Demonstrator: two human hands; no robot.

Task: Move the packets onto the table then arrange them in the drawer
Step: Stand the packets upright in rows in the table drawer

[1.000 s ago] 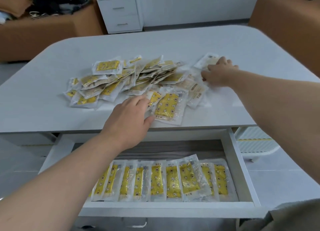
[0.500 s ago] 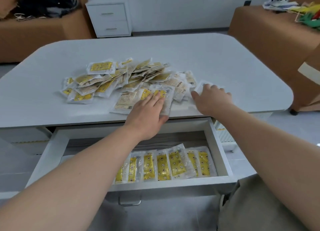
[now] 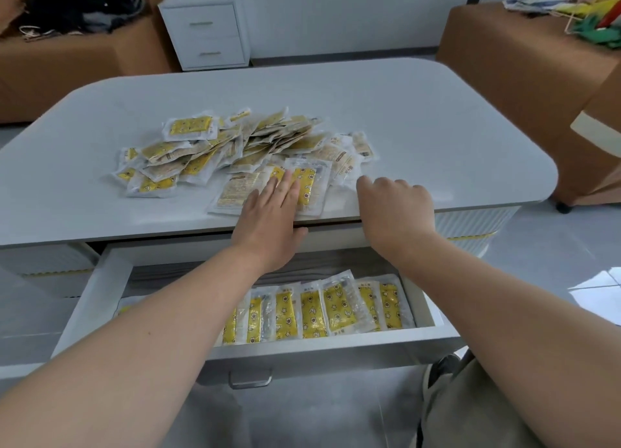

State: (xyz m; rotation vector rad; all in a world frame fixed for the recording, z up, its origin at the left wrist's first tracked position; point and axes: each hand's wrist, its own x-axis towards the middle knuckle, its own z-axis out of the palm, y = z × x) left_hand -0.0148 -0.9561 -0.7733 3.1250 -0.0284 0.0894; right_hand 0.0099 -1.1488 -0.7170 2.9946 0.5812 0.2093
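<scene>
Now left hand [image 3: 268, 225] presses front packets [image 3: 307, 182] — right hand [image 3: 396, 209] beside.

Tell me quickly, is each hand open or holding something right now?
Left hand: open, fingers flat, pressing on packets at the table edge.
Right hand: fingers curled, knuckles up; cannot tell whether it holds anything.
</scene>
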